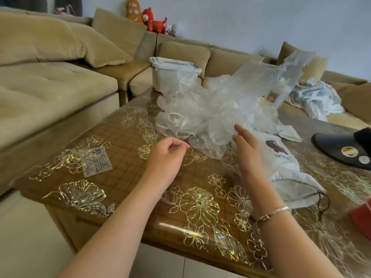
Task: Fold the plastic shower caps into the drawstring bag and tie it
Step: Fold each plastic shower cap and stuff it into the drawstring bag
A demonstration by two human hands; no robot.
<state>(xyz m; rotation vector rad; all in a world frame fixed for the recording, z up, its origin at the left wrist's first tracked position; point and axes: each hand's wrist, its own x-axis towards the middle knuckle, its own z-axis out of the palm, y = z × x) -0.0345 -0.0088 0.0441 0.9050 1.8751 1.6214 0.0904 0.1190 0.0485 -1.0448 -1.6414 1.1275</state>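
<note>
A heap of clear plastic shower caps (202,113) is lying toward the far edge of the desk (128,177), which is wearing a transparent cover printed with gold flowers. The right hand (247,149) is reaching into the near side of the heap with its fingers fairly straight, the fingertips touching the crinkled film. The left hand (167,155) is hovering over the middle of the desk, just beside the heap's near-left fringe, its fingers curled inward with thumb and forefinger drawn close; whether they are pinching a strip of clear film cannot be told. The white drawstring bag (289,173) is lying flat near the right edge of the desk, partly behind the right forearm, its dark cord (323,201) trailing from the gathered mouth at the near end. A bracelet (273,213) is sitting on the right wrist. A white lidded box (170,73) is standing at the far edge behind the heap, and a small clear packet (96,161) is lying near the left edge.
</note>
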